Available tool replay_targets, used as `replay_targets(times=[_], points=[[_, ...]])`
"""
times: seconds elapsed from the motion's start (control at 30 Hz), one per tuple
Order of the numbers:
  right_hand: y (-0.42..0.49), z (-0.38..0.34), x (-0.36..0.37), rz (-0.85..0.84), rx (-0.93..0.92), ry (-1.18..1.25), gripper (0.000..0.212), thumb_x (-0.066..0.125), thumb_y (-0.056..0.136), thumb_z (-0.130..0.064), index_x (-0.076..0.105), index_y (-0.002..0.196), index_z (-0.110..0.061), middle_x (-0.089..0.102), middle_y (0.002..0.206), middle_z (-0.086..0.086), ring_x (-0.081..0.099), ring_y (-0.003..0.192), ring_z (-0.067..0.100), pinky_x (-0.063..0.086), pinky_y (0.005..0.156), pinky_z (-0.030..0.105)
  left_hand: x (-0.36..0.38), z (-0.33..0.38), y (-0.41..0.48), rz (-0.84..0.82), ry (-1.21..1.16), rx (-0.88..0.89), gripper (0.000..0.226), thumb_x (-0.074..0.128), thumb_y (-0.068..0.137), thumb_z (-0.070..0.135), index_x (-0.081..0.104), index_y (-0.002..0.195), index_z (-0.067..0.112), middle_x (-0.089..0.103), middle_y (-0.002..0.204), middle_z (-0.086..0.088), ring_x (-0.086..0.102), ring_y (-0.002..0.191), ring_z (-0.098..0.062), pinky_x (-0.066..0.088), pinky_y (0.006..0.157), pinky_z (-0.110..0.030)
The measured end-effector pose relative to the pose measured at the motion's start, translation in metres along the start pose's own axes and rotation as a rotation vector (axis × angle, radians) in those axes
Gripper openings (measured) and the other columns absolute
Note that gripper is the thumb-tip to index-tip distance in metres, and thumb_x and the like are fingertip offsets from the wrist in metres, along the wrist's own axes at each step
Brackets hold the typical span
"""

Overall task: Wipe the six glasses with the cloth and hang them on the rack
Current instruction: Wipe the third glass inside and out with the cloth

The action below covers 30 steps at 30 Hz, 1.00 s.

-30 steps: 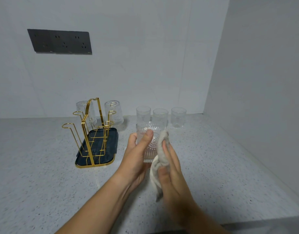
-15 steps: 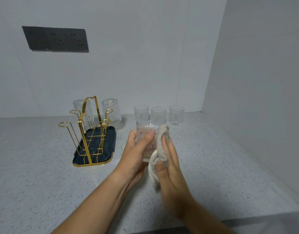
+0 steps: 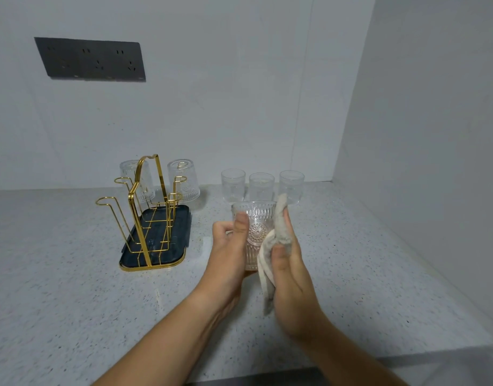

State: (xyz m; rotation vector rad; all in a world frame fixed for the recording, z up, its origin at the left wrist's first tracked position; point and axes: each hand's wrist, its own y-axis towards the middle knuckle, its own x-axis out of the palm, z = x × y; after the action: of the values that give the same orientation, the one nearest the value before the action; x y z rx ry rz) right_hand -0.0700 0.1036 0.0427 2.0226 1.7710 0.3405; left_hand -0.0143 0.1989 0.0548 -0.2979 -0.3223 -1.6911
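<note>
My left hand (image 3: 228,254) grips an upright patterned glass (image 3: 255,232) above the counter, thumb on its near face. My right hand (image 3: 288,277) holds a beige cloth (image 3: 278,235) pressed against the glass's right side, the cloth's tail hanging below. A gold wire rack (image 3: 145,213) on a dark blue tray (image 3: 181,218) stands to the left, with two glasses hung upside down at its far side, one on the left (image 3: 136,181) and one on the right (image 3: 184,179). Three upright glasses (image 3: 261,186) stand in a row behind my hands.
The speckled counter (image 3: 59,274) meets a white back wall with a dark socket panel (image 3: 89,59), and a side wall (image 3: 434,162) closes the right. The counter's front edge runs along the bottom right.
The cloth has shifted a little higher on the glass's right side, and my right thumb now shows on the cloth. The view has shifted slightly; the glass stays in my left hand.
</note>
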Motion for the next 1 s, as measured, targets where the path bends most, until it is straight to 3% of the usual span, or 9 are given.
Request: replay_targets(times=[0.1, 0.23, 0.4, 0.5, 0.57, 0.63, 0.77, 0.9, 1.0], points=[[0.015, 0.002, -0.003, 0.029, -0.005, -0.05, 0.057, 0.029, 0.106, -0.043, 0.013, 0.16, -0.042, 0.015, 0.169, -0.021, 0.019, 0.153, -0.003, 0.019, 0.129, 0.038, 0.006, 0.004, -0.007, -0.019, 0.073, 0.014, 0.065, 0.059, 0.083, 0.063, 0.056, 0.119, 0.01, 0.075, 0.106, -0.012, 0.076, 0.099, -0.027, 0.059, 0.092, -0.053], [0.014, 0.008, 0.0, 0.023, -0.058, -0.151, 0.055, 0.027, 0.105, -0.054, 0.014, 0.158, -0.048, 0.012, 0.169, -0.023, 0.011, 0.156, 0.001, 0.017, 0.129, 0.043, 0.006, 0.014, -0.004, -0.083, 0.024, -0.001, 0.058, 0.071, 0.089, 0.046, 0.061, 0.132, 0.01, 0.075, 0.121, -0.012, 0.073, 0.114, -0.026, 0.055, 0.103, -0.048], [-0.012, 0.015, 0.001, -0.1, -0.085, -0.248, 0.053, 0.022, 0.096, -0.077, 0.006, 0.146, -0.073, -0.001, 0.17, -0.024, 0.002, 0.155, -0.005, 0.01, 0.126, 0.019, -0.008, 0.02, 0.009, -0.138, -0.057, -0.07, 0.066, 0.069, 0.087, 0.062, 0.064, 0.137, 0.018, 0.073, 0.13, -0.008, 0.068, 0.123, -0.025, 0.046, 0.113, -0.049], [0.003, 0.003, -0.004, -0.086, -0.089, -0.247, 0.056, 0.016, 0.101, -0.068, 0.008, 0.155, -0.057, 0.015, 0.171, -0.013, 0.025, 0.152, 0.003, 0.025, 0.127, 0.035, -0.006, 0.015, 0.004, -0.192, -0.053, -0.116, 0.07, 0.059, 0.088, 0.067, 0.065, 0.137, 0.018, 0.071, 0.132, -0.011, 0.068, 0.124, -0.027, 0.046, 0.112, -0.048], [0.021, -0.011, -0.009, -0.037, 0.016, -0.027, 0.058, 0.021, 0.101, -0.061, 0.016, 0.158, -0.051, 0.04, 0.162, -0.005, 0.054, 0.132, -0.001, 0.048, 0.107, 0.024, -0.001, 0.012, -0.001, -0.23, -0.073, -0.166, 0.07, 0.052, 0.084, 0.066, 0.069, 0.132, 0.018, 0.073, 0.129, -0.012, 0.07, 0.12, -0.029, 0.051, 0.106, -0.049], [0.027, -0.017, -0.009, -0.017, 0.063, 0.119, 0.062, 0.029, 0.096, -0.058, 0.021, 0.157, -0.049, 0.051, 0.153, -0.005, 0.061, 0.125, -0.002, 0.051, 0.099, 0.018, -0.001, 0.011, -0.001, -0.245, -0.124, -0.193, 0.068, 0.047, 0.086, 0.068, 0.075, 0.125, 0.019, 0.073, 0.128, -0.013, 0.071, 0.118, -0.03, 0.051, 0.105, -0.051], [0.005, 0.0, 0.005, -0.043, -0.021, -0.047, 0.058, 0.028, 0.103, -0.061, 0.007, 0.157, -0.056, 0.035, 0.155, -0.001, 0.037, 0.131, 0.019, 0.022, 0.113, 0.043, -0.005, 0.016, 0.004, -0.23, -0.218, -0.171, 0.066, 0.043, 0.086, 0.071, 0.084, 0.104, 0.023, 0.073, 0.127, -0.013, 0.069, 0.121, -0.027, 0.045, 0.112, -0.047], [-0.01, 0.011, 0.007, 0.017, -0.131, -0.207, 0.059, 0.03, 0.104, -0.049, 0.01, 0.16, -0.044, 0.008, 0.17, -0.02, 0.01, 0.157, 0.006, 0.015, 0.129, 0.045, -0.006, 0.011, 0.004, -0.168, -0.191, -0.117, 0.083, 0.04, 0.09, 0.077, 0.07, 0.132, 0.013, 0.069, 0.136, -0.013, 0.066, 0.127, -0.025, 0.044, 0.112, -0.044], [-0.006, 0.012, 0.001, 0.022, -0.093, -0.174, 0.056, 0.029, 0.103, -0.055, 0.011, 0.155, -0.059, 0.01, 0.169, -0.024, 0.031, 0.147, 0.02, 0.026, 0.119, 0.069, -0.005, 0.01, 0.004, -0.073, 0.086, 0.003, 0.098, 0.042, 0.071, 0.098, 0.055, 0.134, 0.024, 0.066, 0.135, -0.004, 0.067, 0.119, -0.01, 0.053, 0.103, -0.038]])
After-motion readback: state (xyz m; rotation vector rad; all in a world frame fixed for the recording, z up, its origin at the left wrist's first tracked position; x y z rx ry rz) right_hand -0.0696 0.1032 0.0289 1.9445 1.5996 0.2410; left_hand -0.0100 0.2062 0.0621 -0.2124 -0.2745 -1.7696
